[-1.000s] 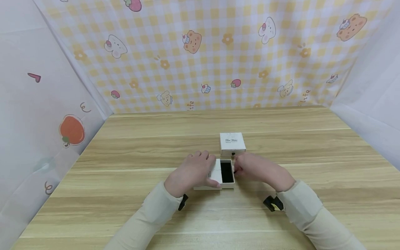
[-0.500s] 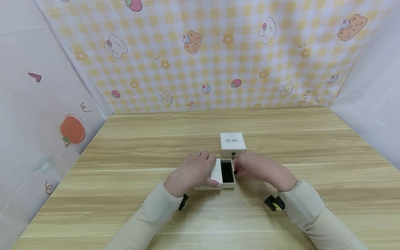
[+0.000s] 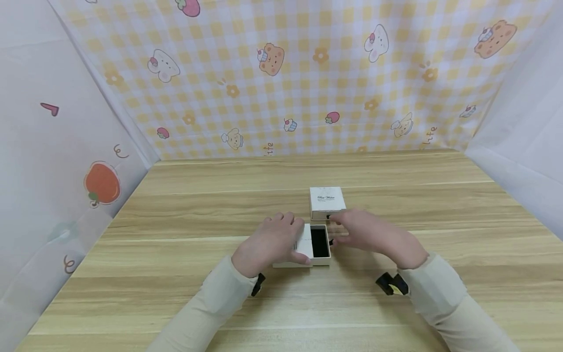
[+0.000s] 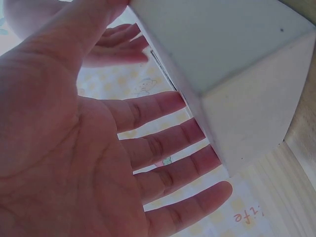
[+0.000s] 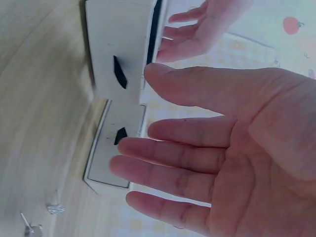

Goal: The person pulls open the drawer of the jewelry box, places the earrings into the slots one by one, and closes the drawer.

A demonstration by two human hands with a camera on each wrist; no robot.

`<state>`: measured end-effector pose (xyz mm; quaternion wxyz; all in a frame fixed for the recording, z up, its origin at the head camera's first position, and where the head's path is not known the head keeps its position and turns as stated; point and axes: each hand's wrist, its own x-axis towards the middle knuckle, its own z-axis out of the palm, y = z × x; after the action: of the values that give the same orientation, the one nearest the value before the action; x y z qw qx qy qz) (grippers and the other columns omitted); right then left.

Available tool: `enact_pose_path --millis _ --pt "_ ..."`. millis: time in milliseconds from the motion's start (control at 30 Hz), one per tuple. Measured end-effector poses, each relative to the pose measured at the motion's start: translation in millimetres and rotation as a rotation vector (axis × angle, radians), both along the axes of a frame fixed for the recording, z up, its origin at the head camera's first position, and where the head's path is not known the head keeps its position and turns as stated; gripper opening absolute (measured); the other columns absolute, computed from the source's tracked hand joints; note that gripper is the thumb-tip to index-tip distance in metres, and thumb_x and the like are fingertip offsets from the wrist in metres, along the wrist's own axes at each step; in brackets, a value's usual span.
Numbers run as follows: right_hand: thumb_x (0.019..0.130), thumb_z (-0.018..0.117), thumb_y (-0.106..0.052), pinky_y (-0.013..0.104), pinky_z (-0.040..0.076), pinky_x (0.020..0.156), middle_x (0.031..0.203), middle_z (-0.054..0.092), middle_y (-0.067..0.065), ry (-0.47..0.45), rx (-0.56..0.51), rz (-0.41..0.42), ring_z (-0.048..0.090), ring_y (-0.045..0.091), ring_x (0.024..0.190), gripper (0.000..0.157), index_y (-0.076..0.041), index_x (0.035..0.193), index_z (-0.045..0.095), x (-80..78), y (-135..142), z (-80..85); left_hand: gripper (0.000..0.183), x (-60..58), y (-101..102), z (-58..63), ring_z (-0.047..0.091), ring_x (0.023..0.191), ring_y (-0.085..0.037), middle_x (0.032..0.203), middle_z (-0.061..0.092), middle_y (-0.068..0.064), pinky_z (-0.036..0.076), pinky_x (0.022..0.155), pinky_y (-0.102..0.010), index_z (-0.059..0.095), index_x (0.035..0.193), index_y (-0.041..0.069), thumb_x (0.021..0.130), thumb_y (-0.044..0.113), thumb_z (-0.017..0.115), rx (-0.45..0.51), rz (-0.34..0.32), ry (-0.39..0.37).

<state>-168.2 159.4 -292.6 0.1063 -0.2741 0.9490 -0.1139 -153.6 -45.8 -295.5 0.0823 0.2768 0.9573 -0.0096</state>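
A white drawer box (image 3: 304,245) lies on the table in the head view, its drawer (image 3: 324,261) slid partly out to the right. The drawer shows a black inside (image 3: 319,243) and a small black pull tab (image 5: 119,74). Across the sleeve lies my left hand (image 3: 270,243), holding it with the thumb on the near side and the fingertips against the far side. My right hand (image 3: 374,234) is beside the drawer front, fingers extended and spread from the thumb, holding nothing. Its thumb tip is close to the tab; contact cannot be made out.
A second white box (image 3: 325,199), closed, with printed lettering and a black tab (image 5: 121,136), stands just behind the first. In the right wrist view, small silvery pieces (image 5: 55,209) lie on the wooden table (image 3: 220,186). A yellow checked cloth (image 3: 308,78) hangs at the back.
My right hand has let go of the drawer's pull tab; its fingers have opened and it has shifted slightly right. The left hand and both boxes stay put.
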Motion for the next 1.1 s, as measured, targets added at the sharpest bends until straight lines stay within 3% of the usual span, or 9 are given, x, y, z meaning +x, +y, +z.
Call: enact_pose_path --millis 200,333,500,633,833,1100 --pt "0.087 0.064 -0.031 0.044 0.045 0.093 0.125 0.055 0.018 0.051 -0.020 0.003 0.055 0.031 0.111 0.058 0.004 0.131 0.048 3.0 -1 3.4 0.073 -0.8 0 -0.1 0.047 0.089 -0.018 0.101 0.052 -0.002 0.044 0.082 -0.036 0.052 0.119 0.010 0.070 0.061 0.068 -0.004 -0.001 0.005" --pt "0.082 0.066 -0.045 0.045 0.041 0.098 0.135 0.046 0.016 0.008 -0.032 0.016 0.049 0.030 0.120 0.075 0.000 0.136 0.043 4.7 -6 2.9 0.071 -0.7 0 0.0 0.047 0.088 -0.018 0.099 0.052 -0.002 0.045 0.081 -0.036 0.052 0.116 0.010 0.069 0.061 0.068 -0.010 -0.009 0.014" --pt "0.075 0.072 -0.047 0.044 0.037 0.103 0.143 0.039 0.013 -0.035 -0.032 0.034 0.042 0.029 0.128 0.088 -0.002 0.141 0.036 7.3 -13 -2.8 0.070 -0.4 0 0.0 0.047 0.089 -0.017 0.100 0.052 -0.001 0.045 0.082 -0.036 0.052 0.116 0.010 0.070 0.061 0.067 -0.016 -0.007 0.010" --pt "0.075 0.073 -0.046 0.044 0.033 0.106 0.144 0.037 0.014 -0.025 -0.032 0.068 0.036 0.030 0.133 0.089 0.001 0.141 0.035 8.0 -18 -9.9 0.070 -0.8 0 -0.4 0.047 0.089 -0.017 0.100 0.051 -0.001 0.044 0.082 -0.035 0.052 0.115 0.011 0.070 0.061 0.067 -0.016 -0.003 0.011" --pt "0.074 0.075 -0.044 0.043 0.036 0.104 0.141 0.040 0.015 0.008 -0.045 0.122 0.041 0.029 0.129 0.088 0.003 0.139 0.037 7.4 -21 -16.8 0.070 -0.5 0 -0.9 0.047 0.089 -0.017 0.101 0.052 -0.001 0.044 0.082 -0.035 0.052 0.116 0.010 0.070 0.061 0.067 -0.006 -0.010 0.015" --pt "0.075 0.073 -0.044 0.042 0.036 0.104 0.140 0.041 0.014 0.012 -0.026 0.119 0.042 0.029 0.128 0.085 0.003 0.138 0.039 7.4 -23 -19.3 0.072 -0.6 -1 -1.6 0.049 0.090 -0.018 0.104 0.053 -0.002 0.045 0.082 -0.035 0.052 0.120 0.010 0.071 0.061 0.067 -0.007 -0.016 0.025"
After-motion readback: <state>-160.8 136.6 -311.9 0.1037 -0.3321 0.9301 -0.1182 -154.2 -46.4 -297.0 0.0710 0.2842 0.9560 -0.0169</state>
